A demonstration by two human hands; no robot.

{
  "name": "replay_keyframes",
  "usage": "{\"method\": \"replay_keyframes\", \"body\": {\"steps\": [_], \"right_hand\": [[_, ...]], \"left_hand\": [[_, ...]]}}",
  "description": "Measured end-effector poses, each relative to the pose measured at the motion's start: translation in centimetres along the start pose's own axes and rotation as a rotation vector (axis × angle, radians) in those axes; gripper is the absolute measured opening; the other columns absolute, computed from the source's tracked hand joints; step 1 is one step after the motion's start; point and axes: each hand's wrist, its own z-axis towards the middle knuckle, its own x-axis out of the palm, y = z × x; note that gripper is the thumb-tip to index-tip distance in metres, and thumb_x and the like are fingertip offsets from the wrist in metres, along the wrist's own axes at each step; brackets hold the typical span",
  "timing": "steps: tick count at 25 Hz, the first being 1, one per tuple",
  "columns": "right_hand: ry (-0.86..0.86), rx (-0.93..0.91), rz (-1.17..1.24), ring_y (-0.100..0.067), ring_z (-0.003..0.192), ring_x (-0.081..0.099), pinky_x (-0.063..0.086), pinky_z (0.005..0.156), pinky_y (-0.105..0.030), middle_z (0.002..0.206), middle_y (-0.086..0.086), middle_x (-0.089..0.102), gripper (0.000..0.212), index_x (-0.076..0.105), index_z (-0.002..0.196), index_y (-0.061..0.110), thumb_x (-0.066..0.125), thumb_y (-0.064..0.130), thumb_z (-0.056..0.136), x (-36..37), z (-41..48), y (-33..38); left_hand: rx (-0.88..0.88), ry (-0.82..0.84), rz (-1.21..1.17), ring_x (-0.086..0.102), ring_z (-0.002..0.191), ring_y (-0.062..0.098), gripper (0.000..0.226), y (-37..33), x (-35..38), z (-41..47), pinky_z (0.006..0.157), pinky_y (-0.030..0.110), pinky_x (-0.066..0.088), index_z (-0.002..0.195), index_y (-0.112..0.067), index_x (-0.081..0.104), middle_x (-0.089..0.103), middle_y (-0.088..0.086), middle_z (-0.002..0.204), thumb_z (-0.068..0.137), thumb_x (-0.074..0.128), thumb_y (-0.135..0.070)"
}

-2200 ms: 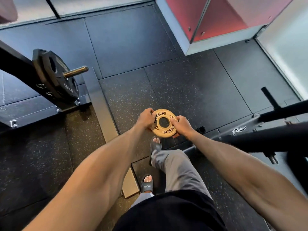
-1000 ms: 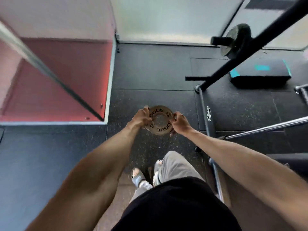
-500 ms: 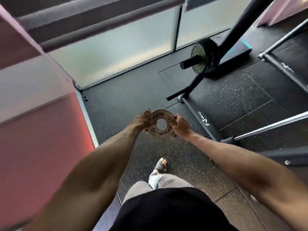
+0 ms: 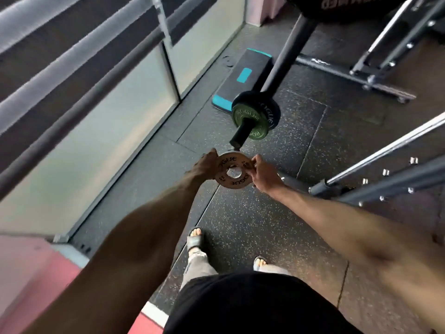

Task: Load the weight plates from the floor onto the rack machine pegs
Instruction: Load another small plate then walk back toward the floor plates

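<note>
**A:** Left to right, then. The left grip?

**B:** Left grip [image 4: 204,165] is clamped on the left rim of the small tan plate [image 4: 232,173], thumb on the face. The fingers behind the plate are hidden. The plate is held in the air over the floor [image 4: 240,213], just below the free end of the peg [image 4: 239,133] and not yet on it.

**A:** And the peg?

**B:** It angles out towards the person and already carries a green plate [image 4: 252,119], with a black plate [image 4: 273,109] behind that. The right grip [image 4: 262,174] pinches the tan plate's right rim, fingertips curled over the edge.

**A:** What would make the step go well?

**B:** In the observer's judgement, tilt the plate until its face is square to the peg's line. Raise it so the bore meets the tip dead centre, then slide it on evenly with both sides. Fingers should stay on the rim, clear of the gap where tan meets green. A light plate cocks easily, so no forcing.

**A:** Anything unclear?

**B:** The peg's root is hidden behind the plates. The peg's tip is blurred, so its clearance from the bore cannot be judged. The weight marking is too small to read. A round flat shape near the step platform [image 4: 243,78] may or may not be another plate. The bar [image 4: 385,150] on the right runs out of frame.
</note>
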Motion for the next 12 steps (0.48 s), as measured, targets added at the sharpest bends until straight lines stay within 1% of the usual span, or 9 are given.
{"method": "replay_keyframes", "body": {"steps": [1, 3, 4, 7, 8, 10, 12], "right_hand": [[-0.035, 0.034, -0.005, -0.014, 0.064, 0.061, 0.056, 0.052, -0.028, 0.091, -0.007, 0.064, 0.011, 0.042, 0.108, 0.016, 0.049, 0.023, 0.104, 0.2, 0.8, 1.1], [-0.115, 0.081, -0.043, -0.023, 0.069, 0.063, 0.058, 0.057, -0.04, 0.089, -0.009, 0.063, 0.013, 0.042, 0.109, 0.013, 0.048, 0.024, 0.104, 0.5, 2.2, 2.7], [-0.155, 0.099, -0.063, -0.024, 0.07, 0.063, 0.057, 0.058, -0.041, 0.089, -0.01, 0.062, 0.014, 0.043, 0.108, 0.012, 0.048, 0.023, 0.104, 0.6, 2.9, 3.3], [-0.263, 0.199, -0.049, -0.022, 0.07, 0.061, 0.056, 0.054, -0.032, 0.085, -0.005, 0.058, 0.008, 0.042, 0.103, 0.013, 0.047, 0.019, 0.104, 0.8, 4.7, 4.7], [-0.292, 0.226, -0.044, -0.021, 0.07, 0.061, 0.056, 0.054, -0.031, 0.086, -0.005, 0.058, 0.007, 0.041, 0.102, 0.013, 0.047, 0.017, 0.103, 0.8, 5.1, 5.0], [-0.334, 0.239, -0.022, -0.02, 0.07, 0.06, 0.057, 0.056, -0.032, 0.092, -0.009, 0.06, 0.007, 0.039, 0.098, 0.014, 0.043, 0.015, 0.104, 0.9, 6.1, 4.9], [-0.346, 0.277, 0.022, -0.023, 0.064, 0.059, 0.057, 0.052, -0.032, 0.09, -0.014, 0.062, 0.01, 0.037, 0.098, 0.016, 0.036, 0.02, 0.107, 0.9, 6.9, 4.7]], "left_hand": [[0.032, 0.017, 0.016, 0.065, 0.077, 0.027, 0.035, 0.1, -1.5, 1.5, 0.068, 0.04, 0.055, 0.109, -0.007, 0.047, 0.065, 0.012, 0.094, 0.088, 0.068, -0.023], [0.106, 0.038, 0.033, 0.061, 0.077, 0.026, 0.038, -0.5, -4.3, 3.7, 0.06, 0.033, 0.047, 0.114, -0.001, 0.047, 0.062, 0.014, 0.095, 0.089, 0.069, -0.019], [0.16, 0.053, 0.077, 0.063, 0.08, 0.028, 0.039, -0.9, -5.1, 4.7, 0.059, 0.03, 0.045, 0.115, 0.001, 0.047, 0.063, 0.016, 0.099, 0.088, 0.069, -0.017], [0.275, 0.069, 0.119, 0.066, 0.097, 0.031, 0.043, -1.8, -7.1, 7.6, 0.057, 0.022, 0.042, 0.117, 0.002, 0.048, 0.065, 0.018, 0.11, 0.086, 0.072, -0.015], [0.316, 0.084, 0.135, 0.065, 0.1, 0.031, 0.042, -2.0, -7.2, 8.6, 0.055, 0.02, 0.04, 0.117, 0.002, 0.048, 0.065, 0.018, 0.111, 0.086, 0.072, -0.014], [0.384, 0.112, 0.167, 0.064, 0.103, 0.03, 0.04, -2.8, -7.7, 9.9, 0.052, 0.019, 0.039, 0.117, 0.003, 0.049, 0.065, 0.018, 0.114, 0.088, 0.071, -0.013], [0.43, 0.128, 0.174, 0.065, 0.104, 0.03, 0.038, -3.1, -8.0, 11.3, 0.051, 0.019, 0.039, 0.116, 0.003, 0.05, 0.066, 0.018, 0.114, 0.089, 0.07, -0.014]]}}
